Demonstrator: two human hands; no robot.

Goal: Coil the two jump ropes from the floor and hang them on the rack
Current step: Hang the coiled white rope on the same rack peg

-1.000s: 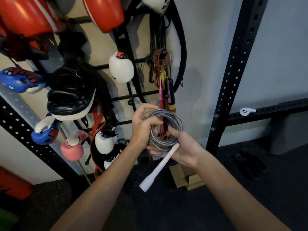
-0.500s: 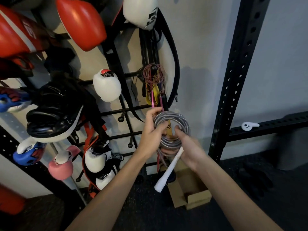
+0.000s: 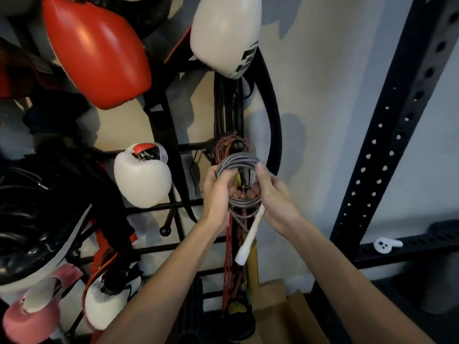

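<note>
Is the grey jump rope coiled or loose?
Coiled: the grey jump rope forms stacked round loops gripped by the left hand and right hand; its white handle dangles.

The left hand point(image 3: 218, 192) and right hand point(image 3: 273, 197) have raised the coiled grey jump rope point(image 3: 238, 160) to just below the black peg knob point(image 3: 237, 146).

Glossy red boxing glove point(image 3: 99, 53) — matt black metal rack upright point(image 3: 387, 135)

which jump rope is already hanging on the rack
The thin red rope, looped around the ball-tipped peg; the grey coil is gripped by the left hand and right hand.
</note>
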